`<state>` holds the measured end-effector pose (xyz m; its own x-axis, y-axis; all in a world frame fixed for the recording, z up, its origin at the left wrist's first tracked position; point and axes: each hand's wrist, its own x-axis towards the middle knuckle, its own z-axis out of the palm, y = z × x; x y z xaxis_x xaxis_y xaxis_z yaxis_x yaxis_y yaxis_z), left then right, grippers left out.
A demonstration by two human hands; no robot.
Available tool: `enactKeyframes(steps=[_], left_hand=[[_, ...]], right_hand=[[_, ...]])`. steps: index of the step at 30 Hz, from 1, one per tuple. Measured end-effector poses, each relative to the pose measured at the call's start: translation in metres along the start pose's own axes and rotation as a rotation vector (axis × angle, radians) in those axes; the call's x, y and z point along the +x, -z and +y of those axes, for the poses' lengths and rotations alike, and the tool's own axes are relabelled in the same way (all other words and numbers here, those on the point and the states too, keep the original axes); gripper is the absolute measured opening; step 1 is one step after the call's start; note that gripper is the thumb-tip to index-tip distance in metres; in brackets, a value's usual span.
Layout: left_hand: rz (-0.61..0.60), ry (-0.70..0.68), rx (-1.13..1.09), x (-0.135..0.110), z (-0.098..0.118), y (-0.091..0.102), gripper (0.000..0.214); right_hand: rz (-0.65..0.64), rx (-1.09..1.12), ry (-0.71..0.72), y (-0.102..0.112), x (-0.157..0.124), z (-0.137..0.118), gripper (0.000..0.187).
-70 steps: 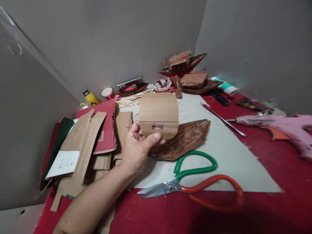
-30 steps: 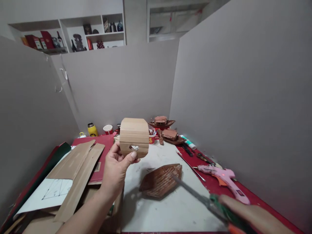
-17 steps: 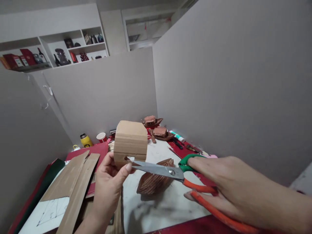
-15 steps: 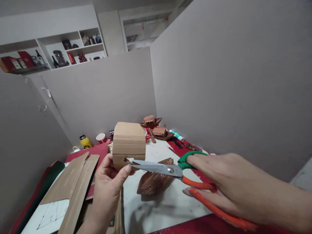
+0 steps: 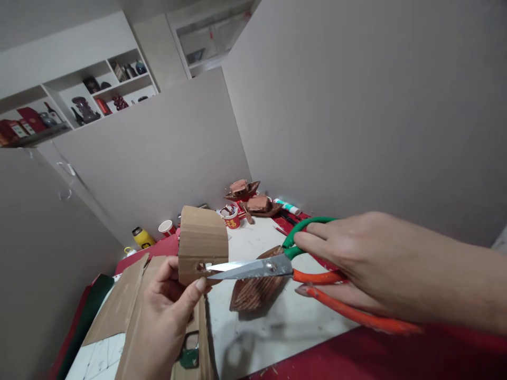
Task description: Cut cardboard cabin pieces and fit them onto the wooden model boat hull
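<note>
My left hand (image 5: 174, 301) pinches the lower edge of a curved piece of cardboard (image 5: 204, 232), its thumb in front and its fingers behind. A small cut-out hole shows near the bottom of the cardboard. In my right hand (image 5: 352, 253) is a pair of scissors (image 5: 273, 266) with one green and one orange handle. The blades are slightly parted, and their tips lie at the hole, close to my left thumb. Below the scissors, a brown ridged model boat hull (image 5: 257, 290) rests on the white board, partly hidden by the blades.
Two finished-looking model boats (image 5: 259, 205) stand at the back by a red cup (image 5: 231, 216) holding thin tools. At the left lie cardboard sheets (image 5: 114, 301) and a drawn paper (image 5: 99, 359). A yellow bottle (image 5: 142, 237) and a paper cup (image 5: 167, 228) stand behind them.
The camera view has tilted and shifted. The cardboard has turned slightly in my left hand, baring the red cup behind it. The scissor blades remain at the hole, with the handles further apart.
</note>
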<state>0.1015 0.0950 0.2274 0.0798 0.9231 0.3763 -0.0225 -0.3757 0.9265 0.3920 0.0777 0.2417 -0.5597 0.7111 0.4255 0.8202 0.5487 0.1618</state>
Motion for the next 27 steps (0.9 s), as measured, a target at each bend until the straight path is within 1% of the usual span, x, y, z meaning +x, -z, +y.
enactKeyframes(steps=[2, 5, 8, 11, 14, 18, 23, 27], left_hand=[[0.001, 0.006, 0.021, -0.001, 0.004, 0.001, 0.019], [0.013, 0.035, 0.039, -0.004, 0.008, -0.001, 0.018], [0.019, 0.074, 0.031, -0.007, 0.011, -0.004, 0.019], [0.036, 0.105, 0.015, -0.010, 0.012, -0.006, 0.021], [0.037, 0.127, 0.008, -0.009, 0.011, -0.005, 0.022], [-0.010, 0.124, -0.030, -0.005, 0.008, -0.004, 0.024], [-0.040, 0.128, -0.050, -0.002, 0.007, -0.008, 0.025], [-0.045, 0.108, -0.079, -0.002, 0.001, -0.012, 0.026]], right_hand=[[-0.038, 0.023, -0.011, -0.001, 0.001, -0.001, 0.024], [-0.141, 0.037, -0.033, -0.003, 0.002, -0.003, 0.028], [-0.250, 0.068, -0.085, -0.007, 0.002, -0.003, 0.032], [-0.311, 0.127, -0.139, -0.009, 0.000, -0.002, 0.032], [-0.331, 0.162, -0.140, -0.008, -0.002, -0.002, 0.029], [-0.343, 0.200, -0.126, -0.011, -0.005, 0.000, 0.029], [-0.235, 0.282, -0.094, -0.026, -0.013, 0.003, 0.033], [-0.221, 0.322, -0.157, -0.028, -0.015, -0.002, 0.036]])
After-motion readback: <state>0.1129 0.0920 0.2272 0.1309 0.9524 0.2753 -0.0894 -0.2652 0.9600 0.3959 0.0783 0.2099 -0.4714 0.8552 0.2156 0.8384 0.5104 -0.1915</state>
